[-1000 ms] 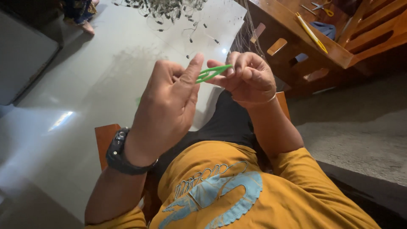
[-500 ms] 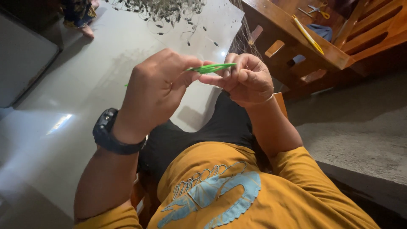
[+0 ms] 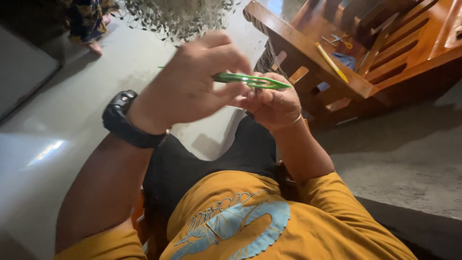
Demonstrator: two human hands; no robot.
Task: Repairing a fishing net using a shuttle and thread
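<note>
My left hand, with a black watch on its wrist, pinches a flat green netting needle that points right. My right hand is curled just under the needle's tip. Its fingers are closed on a strip of dark net mesh that runs up from the hand. Both hands are raised in front of my orange shirt, almost touching each other. I cannot make out any thread on the needle.
A heap of dark netting lies on the pale floor ahead. A wooden bench at the right carries a yellow stick, scissors and a blue cloth. Another person's foot is at top left.
My left hand has swung right and turned over the needle, closing its fingers on it. The needle now lies level, its tip past my right hand. The right hand has barely moved.
</note>
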